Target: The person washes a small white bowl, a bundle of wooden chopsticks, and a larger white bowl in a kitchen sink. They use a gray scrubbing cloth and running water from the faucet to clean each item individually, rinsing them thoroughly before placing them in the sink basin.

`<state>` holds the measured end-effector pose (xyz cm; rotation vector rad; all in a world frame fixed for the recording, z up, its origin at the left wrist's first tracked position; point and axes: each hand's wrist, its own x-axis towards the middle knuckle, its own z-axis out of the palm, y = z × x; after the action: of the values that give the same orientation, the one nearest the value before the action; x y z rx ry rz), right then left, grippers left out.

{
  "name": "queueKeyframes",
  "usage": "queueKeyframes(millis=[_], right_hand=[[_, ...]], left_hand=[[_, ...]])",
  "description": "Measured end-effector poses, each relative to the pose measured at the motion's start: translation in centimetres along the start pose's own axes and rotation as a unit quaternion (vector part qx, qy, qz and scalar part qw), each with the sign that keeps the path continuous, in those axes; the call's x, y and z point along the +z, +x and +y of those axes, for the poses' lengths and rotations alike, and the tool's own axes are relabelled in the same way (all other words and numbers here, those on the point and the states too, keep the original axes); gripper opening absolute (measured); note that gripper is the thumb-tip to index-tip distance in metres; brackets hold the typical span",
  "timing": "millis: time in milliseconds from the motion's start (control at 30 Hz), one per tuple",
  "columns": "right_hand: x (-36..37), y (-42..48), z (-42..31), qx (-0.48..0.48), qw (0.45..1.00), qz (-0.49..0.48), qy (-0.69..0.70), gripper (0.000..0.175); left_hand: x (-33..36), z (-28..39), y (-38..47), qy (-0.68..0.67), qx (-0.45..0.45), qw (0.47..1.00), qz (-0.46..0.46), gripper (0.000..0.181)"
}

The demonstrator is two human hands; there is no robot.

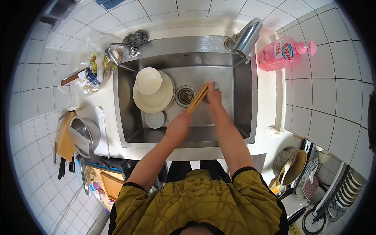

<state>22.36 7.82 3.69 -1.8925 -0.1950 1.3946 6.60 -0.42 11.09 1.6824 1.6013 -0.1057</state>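
My left hand (178, 127) is closed around the near ends of a bundle of wooden chopsticks (196, 100) over the stainless steel sink (223, 117). The far ends of the chopsticks reach my right hand (213, 93), which is slightly blurred. Something greyish shows at its fingers, and I cannot tell what it is or how the fingers grip. Left of the round drain (185, 96), a white bowl (149, 80) rests on stacked white plates (154, 101). A small pale dish (155, 119) lies just below them.
A chrome faucet (245, 39) stands at the back right, beside a pink pump bottle (279, 54). Behind the sink's left corner are a steel wool scrubber (136, 38) and a small curved tap (113, 53). A plastic bag (97, 67) of mixed items and a metal pot (92, 132) sit left.
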Motion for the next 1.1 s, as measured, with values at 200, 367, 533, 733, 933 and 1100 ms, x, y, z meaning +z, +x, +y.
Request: queueKeyframes(millis=[200,367,533,733,933,1100], right_hand=[[-6.3,6.7,0.2,-0.397,0.713,0.087,-0.571,0.037],[-7.3,7.5,-6.2,-0.49,0.52,0.03,-0.699,0.026],[-9.0,8.9,-10.8,-0.42,0.353,0.0,-0.836,0.027],[-15.0,2.8,-2.0,-0.327,0.151,-0.135,-0.923,0.036],[-11.3,6.7,-5.8,-0.322,0.157,-0.052,-0.932,0.03],[-7.5,13.0,-8.6,-0.473,0.251,0.034,-0.844,0.02]], left_hand=[[-0.2,-2.4,-1.4,-0.055,-0.024,0.998,0.018,0.021],[-1.3,-3.8,-1.7,-0.082,-0.026,0.996,0.028,0.022],[-1.5,-3.9,-1.5,-0.127,-0.017,0.992,0.015,0.021],[-1.7,-4.4,-2.0,-0.181,-0.014,0.983,0.02,0.021],[-2.3,-5.9,-2.4,-0.242,-0.026,0.969,0.041,0.021],[-2.1,-6.4,-3.2,-0.252,-0.043,0.966,0.036,0.022]])
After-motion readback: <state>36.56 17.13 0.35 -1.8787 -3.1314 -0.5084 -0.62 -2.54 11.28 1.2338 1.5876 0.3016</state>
